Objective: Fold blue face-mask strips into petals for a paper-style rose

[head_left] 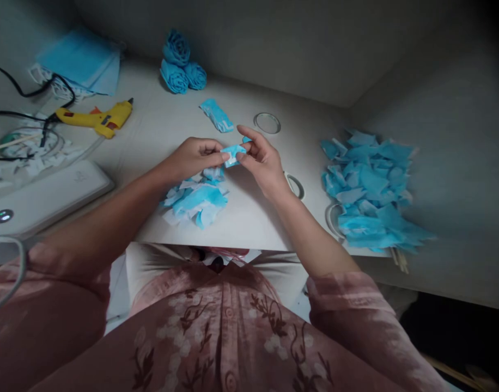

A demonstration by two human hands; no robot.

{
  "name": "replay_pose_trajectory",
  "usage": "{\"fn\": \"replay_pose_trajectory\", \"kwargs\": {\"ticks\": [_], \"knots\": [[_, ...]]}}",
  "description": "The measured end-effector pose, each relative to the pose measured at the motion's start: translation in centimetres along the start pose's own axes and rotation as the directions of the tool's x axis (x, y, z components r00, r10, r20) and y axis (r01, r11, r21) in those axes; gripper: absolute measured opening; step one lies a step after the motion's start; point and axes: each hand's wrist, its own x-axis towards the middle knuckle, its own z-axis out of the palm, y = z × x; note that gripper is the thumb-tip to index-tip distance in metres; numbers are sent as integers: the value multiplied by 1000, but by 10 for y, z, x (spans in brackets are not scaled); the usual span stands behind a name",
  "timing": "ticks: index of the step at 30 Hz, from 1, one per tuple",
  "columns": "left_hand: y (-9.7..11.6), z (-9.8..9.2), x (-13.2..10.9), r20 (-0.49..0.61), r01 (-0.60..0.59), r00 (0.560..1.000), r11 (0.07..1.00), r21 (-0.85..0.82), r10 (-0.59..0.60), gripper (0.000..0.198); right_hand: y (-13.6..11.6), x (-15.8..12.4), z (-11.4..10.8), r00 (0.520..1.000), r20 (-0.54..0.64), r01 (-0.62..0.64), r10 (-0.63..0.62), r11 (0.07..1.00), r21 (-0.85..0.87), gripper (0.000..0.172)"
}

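Note:
Between my two hands is a small piece of blue mask fabric point(233, 154) with a whitish patch on it. My left hand point(198, 157) pinches its left edge between thumb and fingers. On the right edge, my right hand point(261, 158) grips with thumb and fingertips, one finger raised. A loose heap of blue and white fabric pieces point(200, 200) lies on the table just below my left hand. Past my hands lies a folded blue fabric strip point(217, 115). My right wrist passes beside a roll of tape point(295, 186).
Three blue fabric roses point(176, 68) stand at the back. At left are blue face masks point(84, 60), a yellow glue gun point(100, 117), white scraps point(32, 155) and a white power bank point(49, 196). A ring point(267, 123) and a large blue pile point(372, 185) lie right.

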Motion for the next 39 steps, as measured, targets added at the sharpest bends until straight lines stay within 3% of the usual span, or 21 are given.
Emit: {"fn": "replay_pose_trajectory", "kwargs": {"ticks": [9, 16, 34, 39], "knots": [[-5, -1, 3, -7, 0, 1000, 1000, -21, 0, 19, -4, 0, -1, 1000, 3, -27, 27, 999, 31, 65], [-2, -1, 1, -2, 34, 999, 999, -8, -34, 20, -7, -2, 0, 997, 73, -33, 33, 999, 9, 72], [1, -2, 1, 80, -43, 996, 998, 39, 40, 21, -4, -3, 3, 996, 71, -58, 54, 997, 50, 68], [3, -1, -1, 42, -1, 999, 999, 44, -1, 18, -12, -4, 0, 991, 113, -80, 71, 994, 79, 70]]}}
